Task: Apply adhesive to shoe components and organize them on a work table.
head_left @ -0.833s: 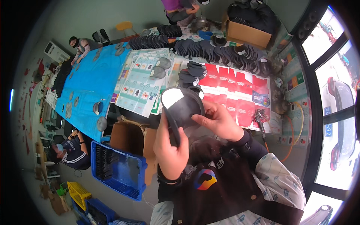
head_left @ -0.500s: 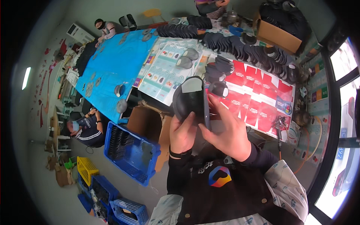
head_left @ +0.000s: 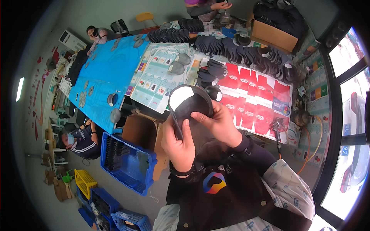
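Up in front of my chest is a black, curved, cup-like moulded piece [head_left: 198,103] with a white patch on its inner face. My left hand [head_left: 178,145] grips its lower left edge, thumb inside and fingers behind. My right hand [head_left: 220,124] pinches the right side, thumb pressed on the inner surface. Just beyond it on the table lie similar black pieces [head_left: 212,70] in a loose stack, and a single black piece with a white patch [head_left: 214,92]. Two grey pieces [head_left: 177,68] rest on the printed sheets [head_left: 148,91].
Long rows of black pieces [head_left: 231,50] run along the far side of the red-and-white sheet [head_left: 254,94]. A spray gun [head_left: 277,125] with an orange hose is at right. Left of me are a cardboard box [head_left: 140,131] and blue crate [head_left: 129,165]. Co-workers sit by the blue table [head_left: 108,69].
The black piece has been tilted and turned, so its hollow inside now faces me more. My right thumb has moved onto its inner surface. The view has shifted slightly.
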A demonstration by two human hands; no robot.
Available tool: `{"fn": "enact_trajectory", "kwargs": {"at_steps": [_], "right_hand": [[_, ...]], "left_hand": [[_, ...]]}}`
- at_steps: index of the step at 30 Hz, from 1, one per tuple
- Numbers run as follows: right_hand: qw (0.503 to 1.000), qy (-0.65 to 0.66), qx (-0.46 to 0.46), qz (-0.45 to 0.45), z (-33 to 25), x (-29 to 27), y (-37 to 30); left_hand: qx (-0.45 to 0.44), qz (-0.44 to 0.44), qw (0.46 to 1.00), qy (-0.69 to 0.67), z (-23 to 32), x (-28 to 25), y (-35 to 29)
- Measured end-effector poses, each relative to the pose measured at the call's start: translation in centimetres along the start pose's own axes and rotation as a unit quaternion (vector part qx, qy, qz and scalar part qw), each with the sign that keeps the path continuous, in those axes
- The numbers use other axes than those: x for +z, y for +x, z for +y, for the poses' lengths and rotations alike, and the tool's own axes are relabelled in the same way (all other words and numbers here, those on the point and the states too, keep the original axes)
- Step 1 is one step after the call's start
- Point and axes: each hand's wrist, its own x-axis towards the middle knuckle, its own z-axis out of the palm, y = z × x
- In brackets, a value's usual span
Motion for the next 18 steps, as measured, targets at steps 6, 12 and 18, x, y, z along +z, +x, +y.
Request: {"fn": "enact_trajectory", "kwargs": {"at_steps": [6,12,18], "right_hand": [[0.994,-0.014,-0.089,0.055,2.7,0.4,0.4],[0.955,-0.231,-0.134,0.133,2.4,1.3,1.6],[0.907,-0.373,-0.135,0.143,4.0,2.1,0.6]], "left_hand": [[0.002,0.056,0.996,0.069,-1.5,0.8,-0.5],[-0.067,0.055,0.996,-0.006,-3.3,2.0,1.6],[-0.073,0.027,0.996,0.049,-6.3,0.7,1.4]]}}
